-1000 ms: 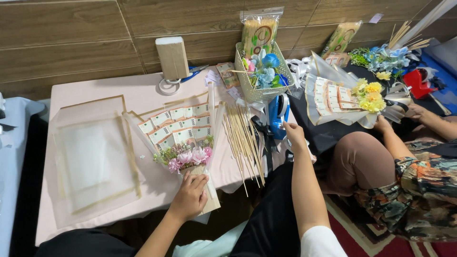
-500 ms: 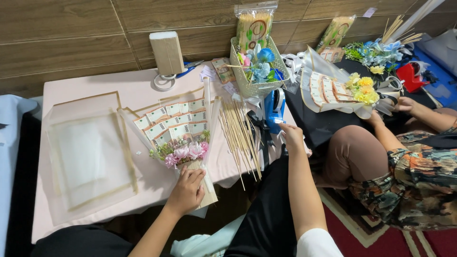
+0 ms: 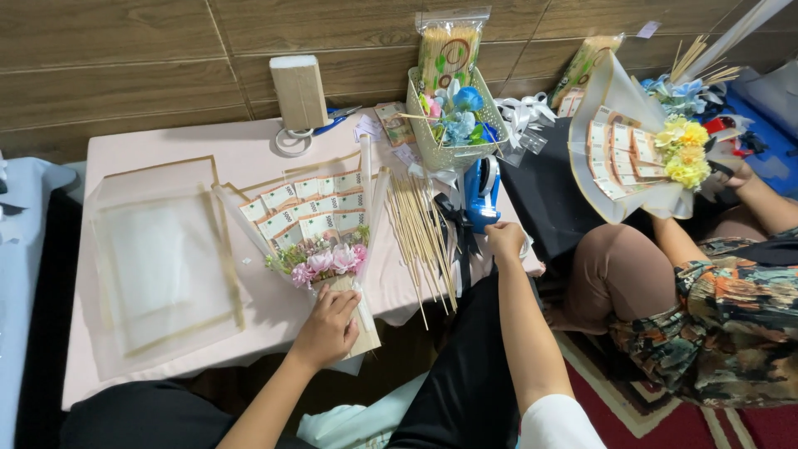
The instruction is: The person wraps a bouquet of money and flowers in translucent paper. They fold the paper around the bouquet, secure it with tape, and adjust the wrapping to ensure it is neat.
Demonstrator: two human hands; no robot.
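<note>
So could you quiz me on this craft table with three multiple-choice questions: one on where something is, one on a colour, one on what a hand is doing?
1. Where does the bundle of wooden sticks lie?
A. Inside the basket
B. On the pink table, right of the banknote bouquet
C. On the red carpet

2. What colour is the tape dispenser?
A. Blue
B. Yellow
C. Brown

3. What is the left hand doing?
A. Hanging free in the air
B. Holding scissors
C. Resting on the bouquet's wrapped stem

Answers:
1 B: the sticks lie flat on the tabletop beside the bouquet.
2 A: its body is bright blue, next to the right hand.
3 C: the fingers lie over the paper wrap below the pink flowers.
</note>
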